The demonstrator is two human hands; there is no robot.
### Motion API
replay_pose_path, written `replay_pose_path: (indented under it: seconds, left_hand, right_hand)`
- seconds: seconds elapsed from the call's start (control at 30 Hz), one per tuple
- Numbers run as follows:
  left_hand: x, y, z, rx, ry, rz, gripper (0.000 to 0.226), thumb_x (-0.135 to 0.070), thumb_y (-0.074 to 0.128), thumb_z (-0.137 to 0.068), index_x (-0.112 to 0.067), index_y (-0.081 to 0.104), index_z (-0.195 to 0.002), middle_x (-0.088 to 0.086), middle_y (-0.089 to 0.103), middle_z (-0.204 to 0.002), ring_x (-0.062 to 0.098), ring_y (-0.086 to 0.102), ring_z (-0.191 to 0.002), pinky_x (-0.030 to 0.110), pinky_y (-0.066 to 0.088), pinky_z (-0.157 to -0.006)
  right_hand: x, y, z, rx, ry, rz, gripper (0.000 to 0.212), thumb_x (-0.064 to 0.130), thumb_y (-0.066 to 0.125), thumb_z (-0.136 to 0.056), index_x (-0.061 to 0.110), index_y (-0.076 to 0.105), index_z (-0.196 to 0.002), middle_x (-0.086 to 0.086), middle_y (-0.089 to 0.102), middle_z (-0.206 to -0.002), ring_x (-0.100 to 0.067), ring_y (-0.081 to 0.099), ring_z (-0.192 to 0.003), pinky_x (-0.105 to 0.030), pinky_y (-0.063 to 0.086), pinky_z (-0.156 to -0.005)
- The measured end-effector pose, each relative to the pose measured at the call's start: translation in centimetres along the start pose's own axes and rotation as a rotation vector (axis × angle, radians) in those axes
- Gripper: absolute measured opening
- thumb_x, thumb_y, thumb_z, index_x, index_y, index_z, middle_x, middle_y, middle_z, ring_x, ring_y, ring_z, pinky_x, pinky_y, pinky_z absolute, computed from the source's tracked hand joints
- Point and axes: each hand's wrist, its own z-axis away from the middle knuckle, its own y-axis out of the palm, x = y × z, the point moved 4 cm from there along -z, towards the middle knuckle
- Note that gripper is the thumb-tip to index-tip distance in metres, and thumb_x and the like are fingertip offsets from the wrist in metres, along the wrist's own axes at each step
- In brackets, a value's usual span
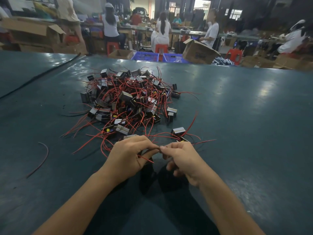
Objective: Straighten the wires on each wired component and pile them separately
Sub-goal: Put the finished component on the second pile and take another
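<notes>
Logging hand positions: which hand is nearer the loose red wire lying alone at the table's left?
Left. The left hand sits to the right of the loose red wire, apart from it; the right hand is farther right, beyond the left hand.

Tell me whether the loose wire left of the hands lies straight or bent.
Bent: the loose wire lies in a plain arc on the green table.

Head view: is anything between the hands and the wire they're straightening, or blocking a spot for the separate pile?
Nothing visible. The left hand and right hand both hold the wire. The table to their right is bare; one loose wire lies to the left.
</notes>
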Motion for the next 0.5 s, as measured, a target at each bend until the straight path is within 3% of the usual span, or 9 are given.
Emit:
replay_pose_path:
  seconds: [0.07, 0.23, 0.37, 0.5]
  left_hand:
    - [0.0, 0.0, 0.0, -0.004, -0.010, 0.020, 0.019, -0.030, 0.066, -0.087, -0.014, 0.076, -0.091, -0.006, 0.070, -0.082, 0.016, 0.066, -0.073, 0.036, 0.054, -0.063]
    - [0.3, 0.2, -0.2, 0.034, -0.072, 0.163, 0.019, -0.035, 0.065, -0.086, -0.021, 0.076, -0.092, -0.011, 0.069, -0.081, 0.018, 0.065, -0.070, 0.038, 0.052, -0.065]
    - [0.4, 0.7, 0.1, 0.075, -0.092, 0.189, 0.012, -0.031, 0.068, -0.084, -0.024, 0.074, -0.092, -0.017, 0.068, -0.085, 0.006, 0.065, -0.078, 0.038, 0.053, -0.068]
    - [0.3, 0.2, -0.1, 0.053, -0.104, 0.274, 0.015, -0.030, 0.074, -0.081, -0.022, 0.075, -0.093, -0.014, 0.070, -0.090, 0.008, 0.068, -0.084, 0.032, 0.055, -0.074]
  right_hand:
    - [-0.3, -0.1, 0.1, 0.013, 0.101, -0.091, 0.020, 0.025, 0.064, -0.092, 0.015, 0.067, -0.075, 0.004, 0.060, -0.066, -0.006, 0.048, -0.038, -0.016, 0.031, -0.036]
    - [-0.2, -0.1, -0.2, -0.069, 0.076, -0.234, 0.029, 0.042, 0.063, -0.091, 0.014, 0.071, -0.088, 0.010, 0.068, -0.071, -0.006, 0.050, -0.040, -0.018, 0.036, -0.039]
    - [-0.3, 0.9, 0.0, -0.046, 0.018, -0.195, 0.017, 0.034, 0.067, -0.090, 0.018, 0.074, -0.087, 0.012, 0.065, -0.065, -0.002, 0.048, -0.041, -0.016, 0.037, -0.038]
    - [-0.2, 0.9, 0.0, -0.070, -0.006, -0.220, 0.010, 0.027, 0.068, -0.089, 0.020, 0.072, -0.083, 0.011, 0.063, -0.059, -0.002, 0.049, -0.043, -0.017, 0.037, -0.038]
